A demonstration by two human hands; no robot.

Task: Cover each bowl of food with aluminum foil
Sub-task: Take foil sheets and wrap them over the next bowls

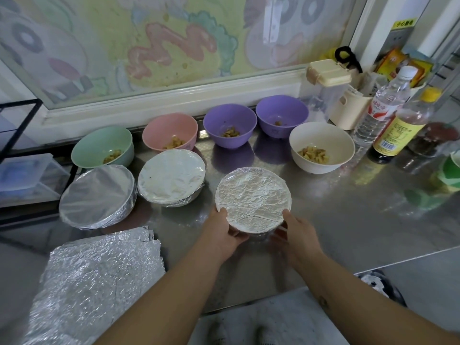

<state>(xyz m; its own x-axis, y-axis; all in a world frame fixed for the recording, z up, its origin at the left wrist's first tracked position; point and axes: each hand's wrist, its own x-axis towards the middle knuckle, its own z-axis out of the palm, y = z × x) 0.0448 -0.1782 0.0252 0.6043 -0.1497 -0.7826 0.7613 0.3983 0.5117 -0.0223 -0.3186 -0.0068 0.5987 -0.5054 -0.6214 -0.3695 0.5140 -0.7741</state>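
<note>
**Item in hand.** The centre foil-covered bowl [252,197] stands on the worktop [348,220], towards the front edge. The left hand [224,232] and right hand [295,235] clasp its near sides, thumbs at the rim and fingers curled round under the foil skirt. The foil is creased but drawn flat across the mouth.

**Risks.**
- Further pinching at the rim may tear the thin foil or lift the far side, which neither hand is holding down.
- If the bowl is slid, the smooth steel surface gives little grip, so it could skid into the cream bowl [322,145] or the neighbouring covered bowl.

**Containers.**
- Two finished bowls sit to the left, the near one [98,195] and the next one [171,179]. Their contents are hidden.
- Five remain open: the green bowl [103,148], the pink bowl [170,131], two purple bowls [230,127] [282,113] and the cream one. Each holds a small portion of yellow-brown diced food.
- Spare foil sheets [99,282] lie at front left.
- Bottles [383,108] stand at the right.
</note>
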